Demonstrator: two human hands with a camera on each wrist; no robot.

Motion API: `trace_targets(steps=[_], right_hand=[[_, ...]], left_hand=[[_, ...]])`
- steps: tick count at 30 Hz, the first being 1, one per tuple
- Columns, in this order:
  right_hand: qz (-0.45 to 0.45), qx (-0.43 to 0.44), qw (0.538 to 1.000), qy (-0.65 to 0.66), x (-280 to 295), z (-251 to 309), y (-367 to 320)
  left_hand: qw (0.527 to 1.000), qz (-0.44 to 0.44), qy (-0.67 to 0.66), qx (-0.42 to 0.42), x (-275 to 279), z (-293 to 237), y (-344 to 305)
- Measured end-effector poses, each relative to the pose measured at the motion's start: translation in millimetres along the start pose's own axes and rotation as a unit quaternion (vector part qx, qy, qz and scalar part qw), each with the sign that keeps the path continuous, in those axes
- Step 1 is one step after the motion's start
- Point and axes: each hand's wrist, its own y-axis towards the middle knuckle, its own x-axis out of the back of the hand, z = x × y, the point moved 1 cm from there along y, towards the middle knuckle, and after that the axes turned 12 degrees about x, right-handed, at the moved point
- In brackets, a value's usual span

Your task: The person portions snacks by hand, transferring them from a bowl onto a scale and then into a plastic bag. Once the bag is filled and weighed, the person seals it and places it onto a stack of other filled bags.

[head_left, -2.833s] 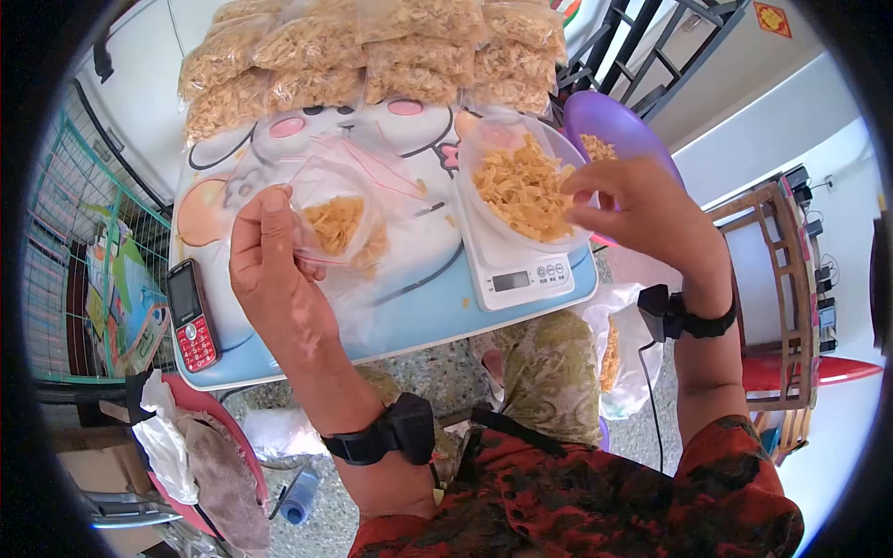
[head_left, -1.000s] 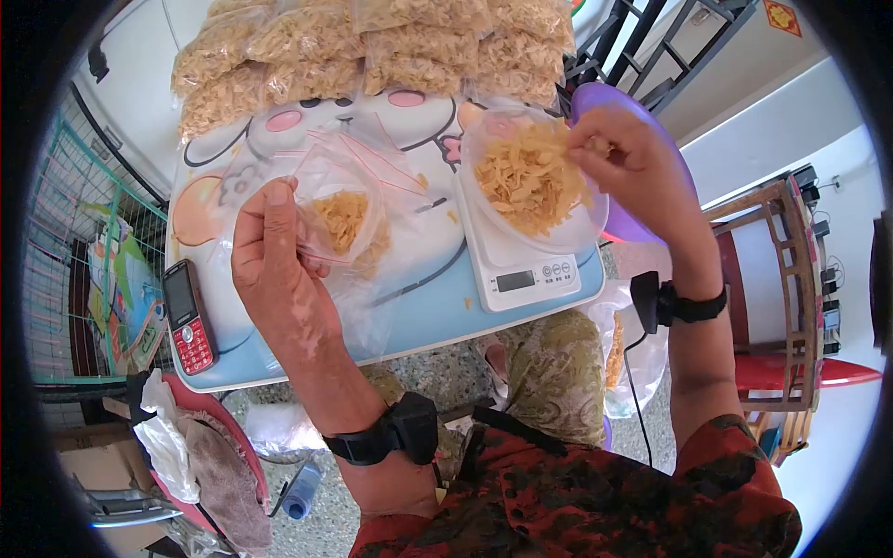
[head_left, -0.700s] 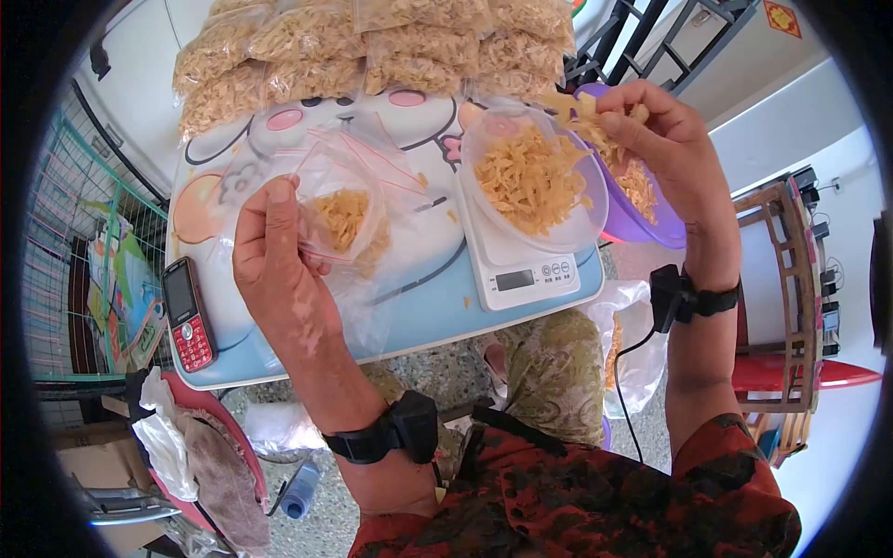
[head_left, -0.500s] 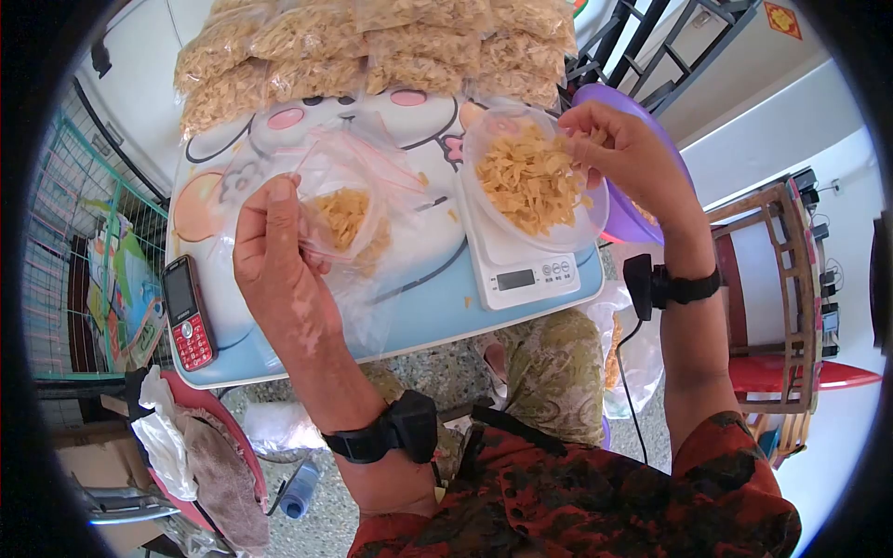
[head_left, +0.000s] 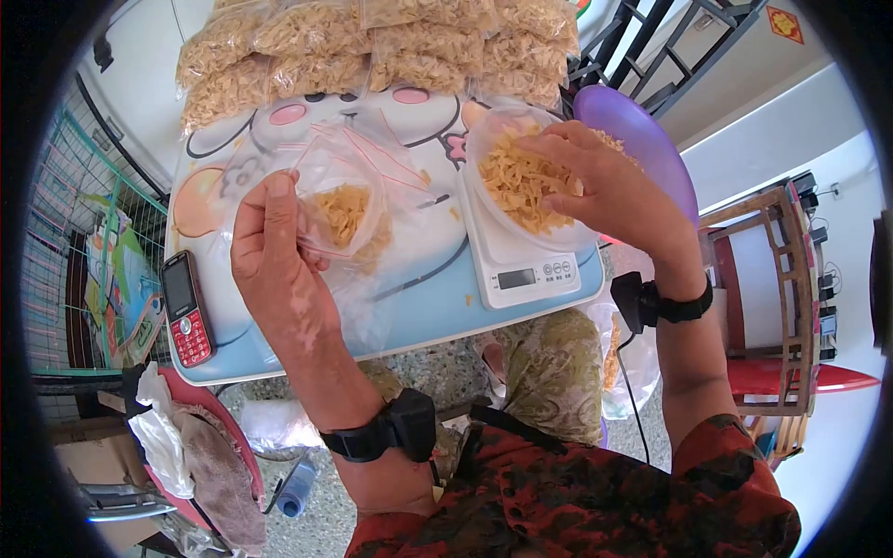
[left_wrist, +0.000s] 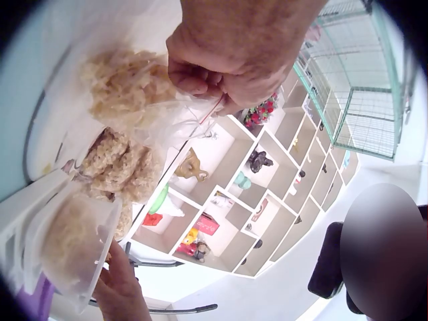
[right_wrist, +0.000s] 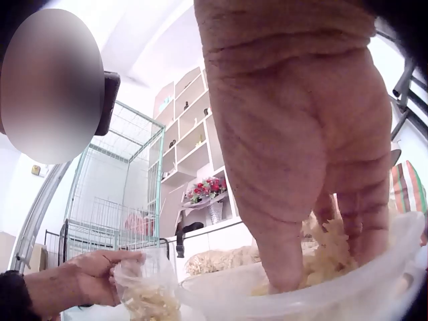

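My left hand [head_left: 296, 234] pinches the rim of a clear zip bag [head_left: 342, 210] partly filled with pale yellow flakes and holds it up over the table; the left wrist view shows the same left hand [left_wrist: 231, 50] and zip bag [left_wrist: 127, 93]. My right hand [head_left: 554, 179] reaches into a clear plastic bowl [head_left: 491, 210] of the same flakes [head_left: 510, 182], fingers curled down among them. In the right wrist view the right hand [right_wrist: 314, 267] has its fingertips sunk in the flakes inside the bowl [right_wrist: 267, 297]. The bowl stands on a small white scale [head_left: 523, 273].
A purple bowl [head_left: 644, 132] sits just right of the scale. Several filled bags of flakes [head_left: 372, 46] are stacked at the table's far edge. A red phone [head_left: 186, 309] lies at the left on the cartoon-print table [head_left: 419, 307]. A wire cage [head_left: 70, 232] stands further left.
My right hand came back from the purple bowl, passed over the clear bowl and has dropped its fingers into the flakes. The left hand and its bag have stayed put.
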Motion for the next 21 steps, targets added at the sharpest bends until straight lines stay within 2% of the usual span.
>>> trace_targets(steps=[4,7,12,13,15,19,21], right_hand=[[0.060,-0.040,0.997,-0.025,1.2,-3.5,4.3],[0.036,-0.066,0.997,0.025,1.9,-8.6,3.9],[-0.066,-0.191,0.965,0.169,24.8,-13.3,-6.3],[-0.089,-0.223,0.950,0.199,28.0,-16.8,-8.3],[-0.145,-0.211,0.908,0.332,28.0,-21.3,-10.1],[-0.244,-0.190,0.773,0.554,19.4,-25.9,-12.5],[-0.251,-0.196,0.749,0.581,18.2,-29.4,-12.3]], left_hand=[[1.000,-0.004,-0.002,0.001,0.5,-1.3,-0.3],[1.000,0.003,0.001,0.003,1.6,-1.8,0.3],[1.000,-0.003,0.004,0.002,1.9,-3.8,-0.2],[1.000,0.001,0.003,0.002,2.1,-3.4,-0.3],[1.000,0.005,0.001,0.002,1.4,-2.5,-0.2],[1.000,-0.013,-0.001,0.006,-3.8,-2.4,-2.0],[1.000,-0.027,-0.002,0.007,-6.2,-2.5,-2.8]])
